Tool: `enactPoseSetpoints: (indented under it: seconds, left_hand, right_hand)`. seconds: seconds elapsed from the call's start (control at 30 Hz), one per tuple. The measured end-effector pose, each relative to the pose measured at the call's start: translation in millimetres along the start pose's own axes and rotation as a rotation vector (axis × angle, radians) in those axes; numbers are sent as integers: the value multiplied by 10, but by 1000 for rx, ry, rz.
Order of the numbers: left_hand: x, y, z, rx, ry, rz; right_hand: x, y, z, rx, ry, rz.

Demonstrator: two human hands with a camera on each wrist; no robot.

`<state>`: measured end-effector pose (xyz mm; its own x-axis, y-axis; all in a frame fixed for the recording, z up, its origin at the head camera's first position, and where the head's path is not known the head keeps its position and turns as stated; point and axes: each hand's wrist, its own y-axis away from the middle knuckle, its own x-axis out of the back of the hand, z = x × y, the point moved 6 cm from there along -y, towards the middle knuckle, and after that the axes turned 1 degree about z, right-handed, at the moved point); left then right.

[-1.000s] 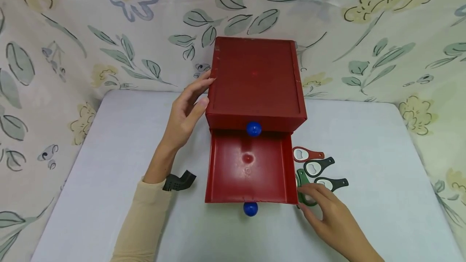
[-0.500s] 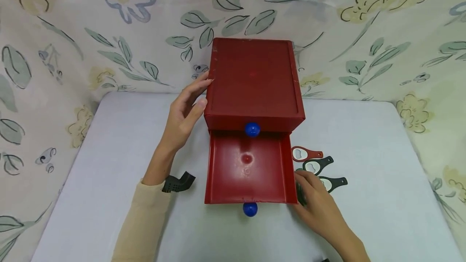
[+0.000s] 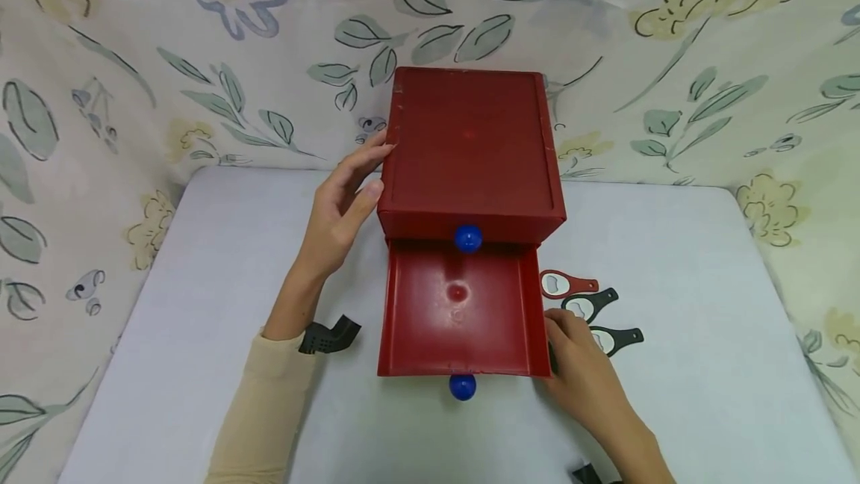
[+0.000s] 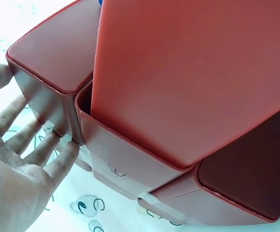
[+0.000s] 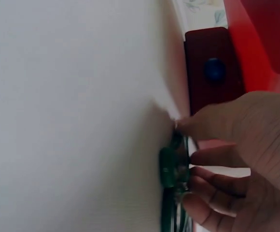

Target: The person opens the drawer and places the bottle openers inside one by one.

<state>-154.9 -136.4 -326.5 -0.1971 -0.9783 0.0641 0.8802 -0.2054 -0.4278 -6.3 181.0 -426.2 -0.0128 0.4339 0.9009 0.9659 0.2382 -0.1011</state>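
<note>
A red drawer cabinet [image 3: 473,144] with blue knobs stands on the white table, its middle drawer [image 3: 463,312] pulled out and bare inside. Against the cabinet's left side rests my left hand [image 3: 343,208], fingers extended; the left wrist view shows its fingertips [image 4: 68,153] on the side wall. Down at the right of the drawer, my right hand [image 3: 581,364] has its fingers curled round a green bottle opener [image 5: 167,166], thumb at one end. In the head view that opener is mostly hidden by hand and drawer.
Beside the cabinet lie a red bottle opener [image 3: 569,284] and two black bottle openers [image 3: 598,302], close to the right hand. The drawer's right wall [image 3: 541,320] stands next to the fingers. Floral cloth [image 3: 282,36] hangs behind and at both sides.
My right hand has moved slightly left and up over the green bottle openers, and its fingers have closed in on one. The left hand and the drawer have not moved.
</note>
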Motion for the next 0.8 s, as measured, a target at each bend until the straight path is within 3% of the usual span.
enactPoseSetpoints:
  seconds: [0.43, 0.8]
  left_hand:
    - [-9, -2, 17, 7, 12, 3]
    - [13, 2, 3, -1, -7, 2]
  right_hand:
    - [91, -227, -122, 63, 43, -62]
    - [51, -254, -133, 106, 51, -74]
